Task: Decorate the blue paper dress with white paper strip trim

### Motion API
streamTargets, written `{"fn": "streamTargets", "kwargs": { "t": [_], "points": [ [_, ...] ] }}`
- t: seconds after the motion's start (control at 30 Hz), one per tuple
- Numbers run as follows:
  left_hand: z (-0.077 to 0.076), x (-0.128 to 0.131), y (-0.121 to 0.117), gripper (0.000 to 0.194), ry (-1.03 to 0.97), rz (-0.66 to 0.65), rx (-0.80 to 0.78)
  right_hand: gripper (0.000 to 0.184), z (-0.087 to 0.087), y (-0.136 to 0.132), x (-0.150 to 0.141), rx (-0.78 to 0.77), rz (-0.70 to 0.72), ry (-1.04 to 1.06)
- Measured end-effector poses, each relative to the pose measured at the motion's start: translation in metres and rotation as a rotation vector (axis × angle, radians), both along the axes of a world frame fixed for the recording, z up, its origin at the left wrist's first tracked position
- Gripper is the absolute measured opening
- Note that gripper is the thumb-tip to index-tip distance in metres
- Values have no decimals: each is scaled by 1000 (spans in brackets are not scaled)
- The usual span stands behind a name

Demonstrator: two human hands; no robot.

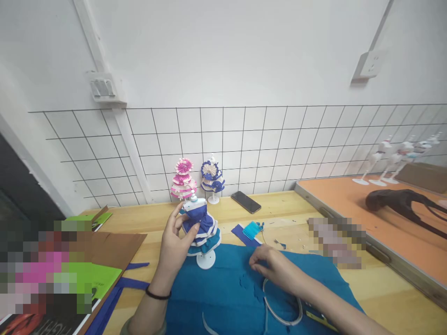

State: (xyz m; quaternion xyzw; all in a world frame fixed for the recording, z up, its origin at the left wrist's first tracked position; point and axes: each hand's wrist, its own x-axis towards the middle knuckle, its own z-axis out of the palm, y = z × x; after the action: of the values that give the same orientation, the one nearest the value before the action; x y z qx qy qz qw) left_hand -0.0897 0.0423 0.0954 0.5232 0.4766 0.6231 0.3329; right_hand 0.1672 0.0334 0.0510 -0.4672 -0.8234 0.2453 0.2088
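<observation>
My left hand [177, 239] is wrapped around the bodice of a miniature dress form [208, 229]. The form wears a dark blue and teal tiered dress with white edging, and it stands upright on a round white base [206, 260]. My right hand [268, 261] hovers over or rests on a teal cloth [206, 291], its fingers curled inward; anything between them is hidden. Just beyond it lie a turquoise pleated piece [252, 230] and a dark blue strip [240, 233]. A pale ring [298, 318] shows below my right forearm; whether it hangs from the wrist, I cannot tell.
Two dressed forms, one pink [183, 179] and one blue-and-cream [212, 179], stand by the wall. A phone [246, 202] lies nearby. Cardboard [115, 249] and blue strips [134, 283] are at left. An orange board [335, 197] on the right bears more white forms [375, 160].
</observation>
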Motion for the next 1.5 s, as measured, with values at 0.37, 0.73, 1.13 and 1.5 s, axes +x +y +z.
{"fn": "streamTargets", "kwargs": {
  "t": [0.37, 0.73, 1.13, 1.5],
  "points": [
    [0, -2, 0, 65, 11, -18, 1, 6, -6, -17, 1, -75, -6, -265],
    [0, -2, 1, 55, 47, -40, 55, 7, -2, -27, -1, -238, -9, -109],
    [26, 27, -45, 19, 355, 150, 271, 20, 32, -29, -20, -401, -33, 630],
    [16, 54, -46, 12, 400, -419, -245, 42, 41, -36, -38, 109, -51, 411]
  ]
}}
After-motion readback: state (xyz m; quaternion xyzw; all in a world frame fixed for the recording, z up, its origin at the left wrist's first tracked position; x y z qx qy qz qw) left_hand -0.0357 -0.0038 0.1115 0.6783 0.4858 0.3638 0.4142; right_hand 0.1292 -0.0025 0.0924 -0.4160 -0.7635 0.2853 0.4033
